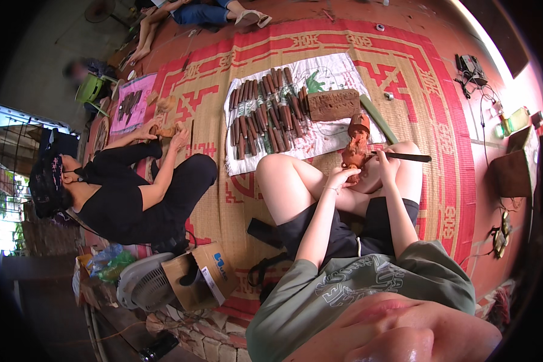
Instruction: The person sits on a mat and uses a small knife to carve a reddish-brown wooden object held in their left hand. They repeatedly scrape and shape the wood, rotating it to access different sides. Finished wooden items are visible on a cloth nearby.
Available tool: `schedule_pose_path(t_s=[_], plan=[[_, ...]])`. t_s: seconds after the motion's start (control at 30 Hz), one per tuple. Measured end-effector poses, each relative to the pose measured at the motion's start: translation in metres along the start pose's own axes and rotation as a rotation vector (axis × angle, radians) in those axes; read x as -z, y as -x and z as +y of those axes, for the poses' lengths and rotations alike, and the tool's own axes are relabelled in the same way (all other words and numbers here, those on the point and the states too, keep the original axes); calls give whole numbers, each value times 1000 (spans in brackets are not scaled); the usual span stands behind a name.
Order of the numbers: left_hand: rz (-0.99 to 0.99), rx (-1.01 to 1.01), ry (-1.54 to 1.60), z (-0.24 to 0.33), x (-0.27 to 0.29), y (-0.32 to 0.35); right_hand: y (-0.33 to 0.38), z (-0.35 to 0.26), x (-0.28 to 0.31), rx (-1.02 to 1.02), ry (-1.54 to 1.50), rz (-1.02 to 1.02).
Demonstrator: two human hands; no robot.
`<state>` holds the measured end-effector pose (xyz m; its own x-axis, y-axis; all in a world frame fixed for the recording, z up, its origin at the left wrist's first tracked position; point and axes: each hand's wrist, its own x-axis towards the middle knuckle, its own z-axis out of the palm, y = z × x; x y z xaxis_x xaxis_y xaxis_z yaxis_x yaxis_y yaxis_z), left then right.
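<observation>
I sit cross-legged with a reddish-brown wood carving (357,148) standing between my knees. My left hand (342,178) is closed round its lower end. My right hand (387,167) grips a carving tool (411,157) whose long dark handle points to the right. The tool's tip lies close to the carving's right side; whether it touches the wood is too small to tell. Beyond the carving is a brown wooden block (333,105) with a carved face, on a white printed cloth (332,66). Several wooden-handled tools (264,114) are laid in rows on that cloth.
A green strip (378,119) lies right of the block on the patterned mat (431,114). At left another person (120,187) holds a wooden piece, near a pink cloth (127,120) with tools. A cardboard box (190,280) and a grey fan (145,282) stand lower left.
</observation>
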<state>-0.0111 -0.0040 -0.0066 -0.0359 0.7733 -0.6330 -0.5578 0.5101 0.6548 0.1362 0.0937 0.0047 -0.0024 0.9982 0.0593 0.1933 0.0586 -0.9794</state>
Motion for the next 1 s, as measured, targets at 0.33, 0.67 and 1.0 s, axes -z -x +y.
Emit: schedule_pose_path(t_s=[0.33,0.67,1.0], plan=[[-37,155,89,-5,13,-18,-3,8,3,5,14,-18],[-129,152,138,-13,14,-23,-2,11,2,-27,15,-45],[-26,38,142,-14,7,-19,4,6,-8,4,-222,-198]])
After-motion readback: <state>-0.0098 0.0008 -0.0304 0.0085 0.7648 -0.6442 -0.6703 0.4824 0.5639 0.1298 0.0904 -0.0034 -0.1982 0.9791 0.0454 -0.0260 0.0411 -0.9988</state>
